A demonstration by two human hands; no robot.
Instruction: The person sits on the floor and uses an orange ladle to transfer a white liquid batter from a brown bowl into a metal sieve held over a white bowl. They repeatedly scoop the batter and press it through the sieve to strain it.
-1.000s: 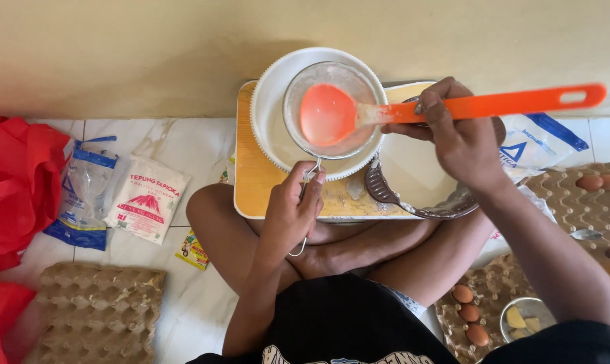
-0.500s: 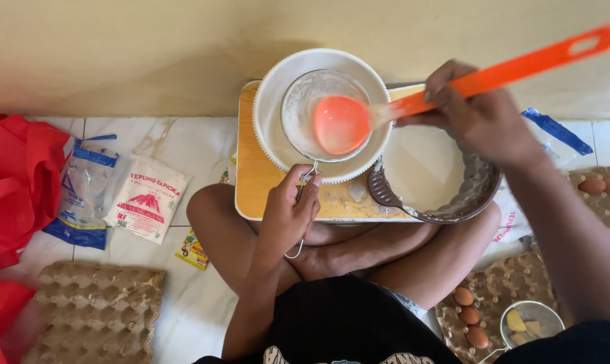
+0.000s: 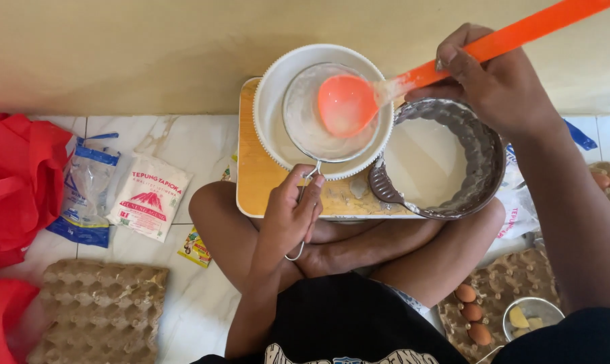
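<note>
My left hand [image 3: 288, 214] grips the wire handle of a round metal sieve [image 3: 306, 128] that rests over a white bowl [image 3: 270, 114]. My right hand [image 3: 500, 84] holds the long orange handle of an orange ladle [image 3: 349, 102], whose tilted cup sits inside the sieve. Just right of the bowl, a dark fluted metal pan [image 3: 483, 158] holds pale white batter and partly rests on my knee. Bowl and pan stand on a yellow board [image 3: 251, 182] in front of my crossed legs.
Two flour packets [image 3: 148, 197] [image 3: 85, 190] and a red bag [image 3: 15, 182] lie on the tiled floor at left. An empty cardboard egg tray [image 3: 96, 307] sits at lower left. Brown eggs [image 3: 472, 311] in a tray and a small metal bowl [image 3: 533, 313] are at lower right. A wall is close ahead.
My right hand has swung up and right, raising the ladle handle so the cup tilts steeply into the sieve. My left hand stays on the sieve handle.
</note>
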